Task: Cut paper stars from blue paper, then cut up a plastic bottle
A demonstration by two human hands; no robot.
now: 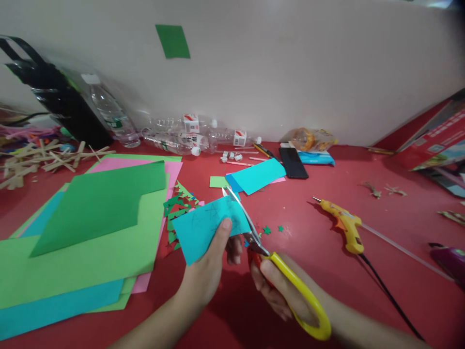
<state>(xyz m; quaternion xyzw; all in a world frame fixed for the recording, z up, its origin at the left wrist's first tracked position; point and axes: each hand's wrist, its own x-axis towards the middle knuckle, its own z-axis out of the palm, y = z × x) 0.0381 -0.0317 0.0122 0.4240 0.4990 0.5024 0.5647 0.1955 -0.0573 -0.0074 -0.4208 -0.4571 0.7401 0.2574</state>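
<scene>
My left hand (212,252) pinches a small sheet of blue paper (198,230), thumb on top and fingers beneath. Faint star outlines are drawn on the paper. Scissors (298,291) with yellow and red handles are gripped in my right hand (279,283). Their blades are parted around the right edge of the blue paper. Tiny green stars (267,230) lie on the table just right of the blades. Left of the paper is a pile of green paper scraps (176,211).
Coloured paper sheets (109,203) are stacked at left. A yellow glue gun (343,223) with its cord lies at right. Plastic bottles (178,140), a phone (293,162) and blue paper strips (257,175) are at the back. A black flask (69,104) stands beside wooden sticks (47,157).
</scene>
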